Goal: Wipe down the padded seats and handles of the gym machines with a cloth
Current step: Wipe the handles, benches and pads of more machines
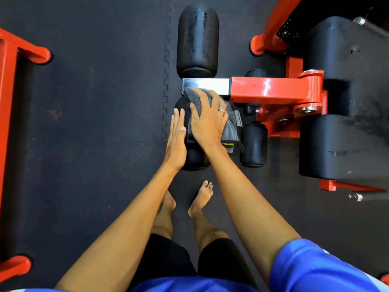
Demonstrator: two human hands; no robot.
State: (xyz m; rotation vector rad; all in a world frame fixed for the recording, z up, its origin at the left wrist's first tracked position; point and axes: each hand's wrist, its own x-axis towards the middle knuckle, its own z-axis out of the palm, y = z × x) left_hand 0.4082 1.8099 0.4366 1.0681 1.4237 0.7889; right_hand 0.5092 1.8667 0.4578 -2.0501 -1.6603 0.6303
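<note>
Landmark: I take the chrome bar (205, 85) as my reference; it runs crosswise and joins an orange arm (271, 89) on its right end.
Cloth: a grey cloth (230, 125) is draped over the near foam roller (195, 159), just on my side of the chrome bar, with one corner touching the bar's near edge.
Right hand: my right hand (207, 121) lies flat on top of the cloth and presses it to the roller. Its fingers (210, 98) are nearly straight and a little apart, reaching toward the chrome bar, not bunching the fabric. A ring (222, 110) shows on one of them.
Left hand: my left hand (176, 140) rests against the left flank of the same roller, below and left of the chrome bar. Its fingers (179, 119) are straight and together, holding nothing.
Far foam roller: a second black roller (197, 39) extends from the far side of the chrome bar, uncovered.
Small roller: a shorter black roller (253, 144) stands on my side of the bar, off to the right under the orange arm, just beside the cloth's hanging edge.
Large pads: two thick black pads (341, 144) sit well to the right of the bar, past the arm's pivot.
Floor: dark rubber floor (94, 123) with a puzzle-cut seam left of the bar; my bare feet (203, 197) stand on it, nearer to me than the bar.
Other frame: an orange frame (8, 102) lies far left of the bar.
</note>
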